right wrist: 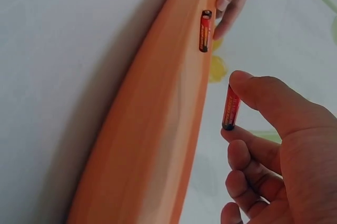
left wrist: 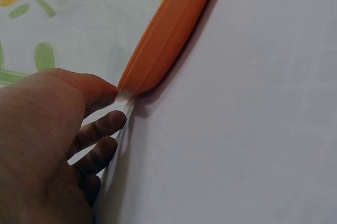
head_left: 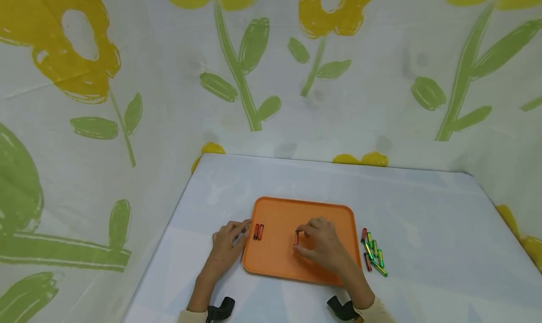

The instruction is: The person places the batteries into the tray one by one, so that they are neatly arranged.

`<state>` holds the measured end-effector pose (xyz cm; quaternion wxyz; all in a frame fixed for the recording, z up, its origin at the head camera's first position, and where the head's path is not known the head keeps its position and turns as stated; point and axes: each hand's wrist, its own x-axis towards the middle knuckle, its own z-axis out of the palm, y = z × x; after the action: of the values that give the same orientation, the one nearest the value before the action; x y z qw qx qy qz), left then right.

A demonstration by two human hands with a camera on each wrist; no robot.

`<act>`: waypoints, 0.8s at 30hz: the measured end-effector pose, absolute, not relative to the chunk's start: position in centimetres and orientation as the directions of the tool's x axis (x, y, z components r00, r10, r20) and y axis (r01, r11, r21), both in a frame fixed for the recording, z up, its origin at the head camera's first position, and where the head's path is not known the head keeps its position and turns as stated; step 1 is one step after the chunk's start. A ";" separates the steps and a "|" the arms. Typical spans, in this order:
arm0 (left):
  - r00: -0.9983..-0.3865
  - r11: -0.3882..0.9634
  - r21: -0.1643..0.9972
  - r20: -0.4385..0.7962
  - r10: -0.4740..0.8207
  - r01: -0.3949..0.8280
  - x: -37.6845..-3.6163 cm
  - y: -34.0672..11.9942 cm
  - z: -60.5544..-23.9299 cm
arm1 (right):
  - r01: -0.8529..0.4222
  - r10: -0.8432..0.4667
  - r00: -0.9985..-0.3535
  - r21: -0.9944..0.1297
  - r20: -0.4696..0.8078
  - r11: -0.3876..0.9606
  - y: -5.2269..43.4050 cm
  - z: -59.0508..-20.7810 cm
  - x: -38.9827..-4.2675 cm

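Orange tray (head_left: 279,257) lies on the white desk (head_left: 423,219) in my head view. My right hand (head_left: 323,245) hovers over its middle, pinching a red battery (head_left: 296,238) upright; my left hand (head_left: 228,243) rests at the tray's left rim beside two red batteries (head_left: 258,231). A loose pile of green and red batteries (head_left: 372,252) sits just off the right edge. Left wrist view shows only fingertips (left wrist: 105,89) touching the rim (left wrist: 168,34), fingers relaxed. Right wrist view shows the pinch itself: thumb on top of the battery (right wrist: 230,109), forefinger under it.
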<state>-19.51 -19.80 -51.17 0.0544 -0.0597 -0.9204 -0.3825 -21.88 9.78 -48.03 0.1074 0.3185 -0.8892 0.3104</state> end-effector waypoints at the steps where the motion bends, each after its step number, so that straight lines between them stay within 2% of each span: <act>1: -0.987 0.703 0.696 0.144 0.068 0.150 -19.5 -19.8 -51.2 | -0.634 -0.501 -0.773 -0.484 0.388 0.603 9.6 -48.2 -22.0; 12: -0.981 0.686 0.705 0.176 0.078 0.182 -19.5 -19.9 -51.2 | -0.596 -0.495 -0.803 -0.479 0.333 0.645 7.9 -49.5 -22.7; 24: -0.979 0.697 0.693 0.191 0.069 0.184 -19.5 -19.8 -51.4 | -0.599 -0.498 -0.800 -0.475 0.334 0.644 5.8 -50.2 -23.3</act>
<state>-19.50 -19.82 -51.43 0.0753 -0.0687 -0.9181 -0.3831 -23.34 5.81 -50.19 0.0866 0.3040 -0.9025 0.2925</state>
